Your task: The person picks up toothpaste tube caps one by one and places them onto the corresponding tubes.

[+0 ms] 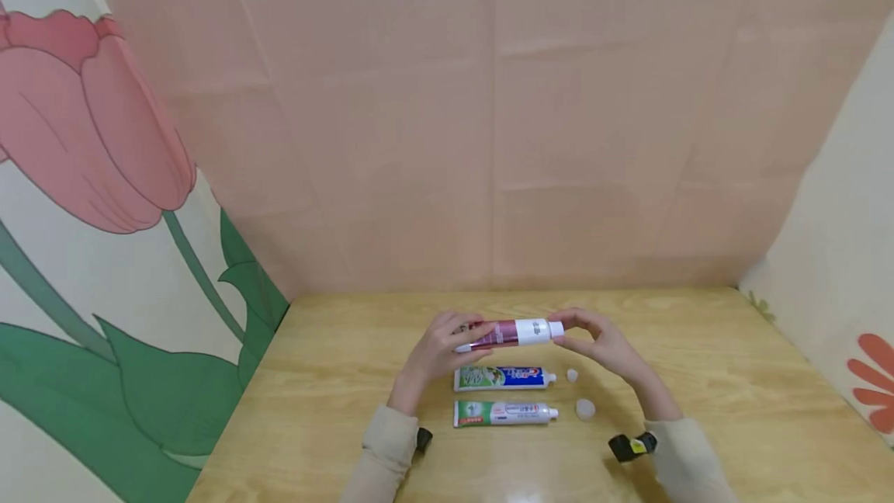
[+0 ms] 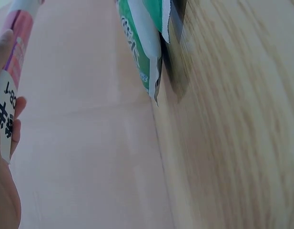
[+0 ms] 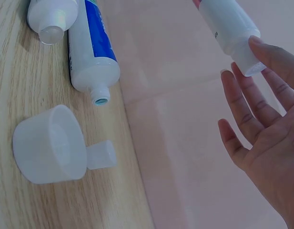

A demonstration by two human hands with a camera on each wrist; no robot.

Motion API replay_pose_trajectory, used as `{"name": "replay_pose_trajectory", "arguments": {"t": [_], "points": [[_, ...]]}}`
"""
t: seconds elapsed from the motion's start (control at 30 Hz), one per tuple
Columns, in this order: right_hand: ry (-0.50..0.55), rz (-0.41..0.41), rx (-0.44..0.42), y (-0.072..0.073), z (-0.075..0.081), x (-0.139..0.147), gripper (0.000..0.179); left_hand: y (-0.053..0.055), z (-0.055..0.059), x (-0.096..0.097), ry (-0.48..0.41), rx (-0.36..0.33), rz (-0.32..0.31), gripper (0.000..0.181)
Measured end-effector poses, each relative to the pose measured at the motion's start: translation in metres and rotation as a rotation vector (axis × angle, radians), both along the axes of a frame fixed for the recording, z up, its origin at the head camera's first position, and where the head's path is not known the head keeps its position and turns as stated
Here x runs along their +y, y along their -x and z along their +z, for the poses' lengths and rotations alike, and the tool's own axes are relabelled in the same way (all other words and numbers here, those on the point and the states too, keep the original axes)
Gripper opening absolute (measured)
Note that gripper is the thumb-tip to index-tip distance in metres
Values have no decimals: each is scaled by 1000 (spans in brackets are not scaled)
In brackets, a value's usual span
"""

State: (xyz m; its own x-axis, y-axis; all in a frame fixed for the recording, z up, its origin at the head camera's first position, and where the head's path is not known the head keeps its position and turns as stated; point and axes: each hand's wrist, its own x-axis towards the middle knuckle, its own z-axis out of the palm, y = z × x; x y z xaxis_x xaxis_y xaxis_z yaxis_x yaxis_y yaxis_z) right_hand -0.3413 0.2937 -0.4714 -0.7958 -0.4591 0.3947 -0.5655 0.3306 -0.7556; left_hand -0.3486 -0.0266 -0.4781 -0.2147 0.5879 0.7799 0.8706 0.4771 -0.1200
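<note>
Above the table, the left hand [image 1: 441,344] grips a red and white toothpaste tube [image 1: 506,333] near its flat end. The thumb and fingers of the right hand [image 1: 601,338] pinch the white cap [image 3: 247,61] at the tube's other end; its lower fingers are spread apart in the right wrist view. Below on the table lie a blue and green toothpaste tube [image 1: 503,378] and a white and green toothpaste tube [image 1: 504,413], both uncapped with nozzles to the right. Beside them are a small white cap [image 1: 572,375] and a larger white cap [image 1: 585,409].
The wooden table [image 1: 335,410] meets a pink cloth backdrop [image 1: 489,138] at its far edge. A tulip-painted wall [image 1: 105,177] stands on the left, a light wall [image 1: 838,239] on the right. Black wrist cameras [image 1: 632,447] are worn at both sleeves.
</note>
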Motion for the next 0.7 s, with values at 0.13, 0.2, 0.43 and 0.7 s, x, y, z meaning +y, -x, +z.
{"name": "replay_pose_trajectory", "arguments": {"t": [0.13, 0.2, 0.43, 0.7], "points": [[-11, -20, -4, -2, -1, -2, 33, -2, -2, -2, 16, -10, 33, 53], [-20, -29, -7, -2, 0, -4, 32, -3, -2, -2, 20, -19, 40, 53], [-25, -36, -33, -14, 14, -8, 30, -5, -2, -1, 23, -25, 40, 54], [-23, -62, -55, -22, 31, -14, 26, -5, 0, -1, 35, -37, 71, 51]]}}
